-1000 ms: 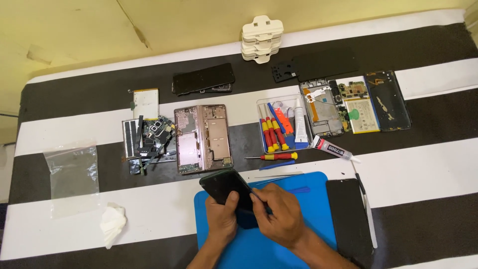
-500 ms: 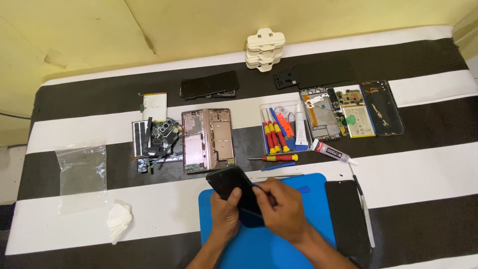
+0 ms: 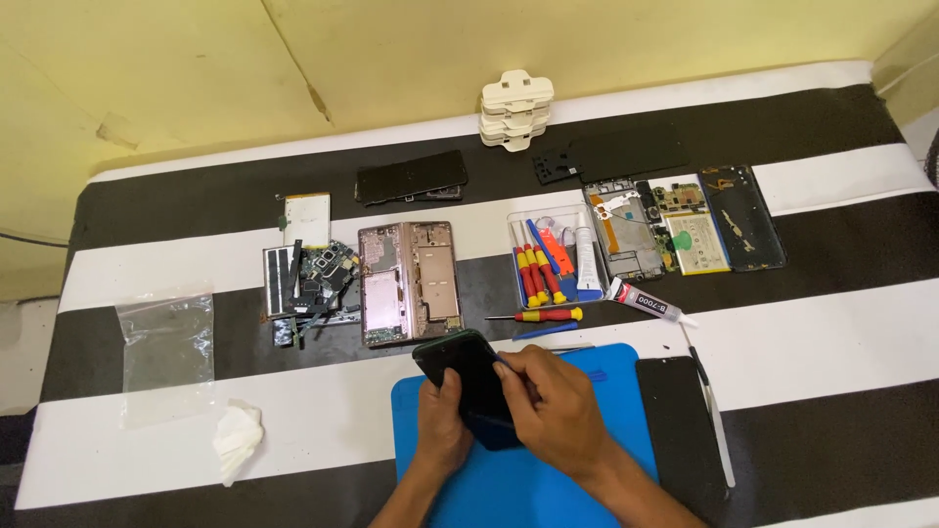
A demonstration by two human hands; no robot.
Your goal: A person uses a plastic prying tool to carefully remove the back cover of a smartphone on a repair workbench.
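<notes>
Near edge, blue mat (image 3: 548, 489): black phone (image 3: 469, 381) tilted, long axis running from near right to far left. Left hand (image 3: 442, 430) cups its near left side, fingers wrapped; right hand (image 3: 556, 411) over its right edge, fingers pinched on a thin tool. Beyond: red-and-yellow screwdriver (image 3: 540, 315), opened pink phone frame (image 3: 409, 282), tool tray (image 3: 553, 262)

My left grip (image 3: 442, 422) holds a dark phone (image 3: 469, 383) tilted above the blue mat (image 3: 548, 489). My right grip (image 3: 558, 411) rests on its right edge, fingers curled. Beyond lie a pink opened phone frame (image 3: 409, 282) and red-handled screwdrivers (image 3: 536, 274) on the striped worktop (image 3: 831, 323).
</notes>
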